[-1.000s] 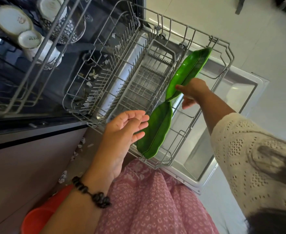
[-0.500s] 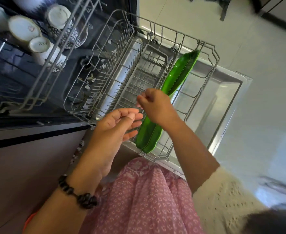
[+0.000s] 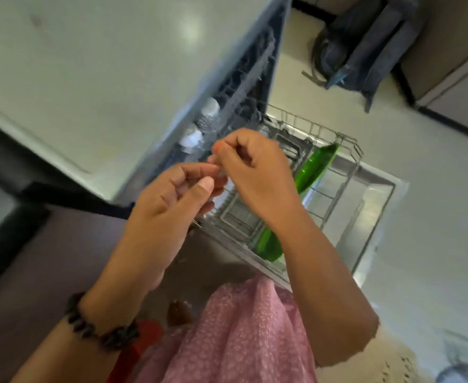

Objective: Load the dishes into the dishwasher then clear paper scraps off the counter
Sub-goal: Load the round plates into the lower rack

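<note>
- Our right hand (image 3: 257, 172) and left hand (image 3: 172, 205) meet, fingertips (image 3: 213, 161) touching, fingers curled; whether they pinch anything we cannot tell.
- Below them, the green leaf-shaped dish (image 3: 310, 172) stands on edge along the lower dishwasher rack's (image 3: 348, 167) right side.

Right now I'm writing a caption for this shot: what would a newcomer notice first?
Two hands meet in the middle of the view, the left hand and right hand with fingertips together, above the pulled-out rack. Behind them a bright green dish stands on edge in that rack. A grey backpack lies on the floor at the top.
</note>
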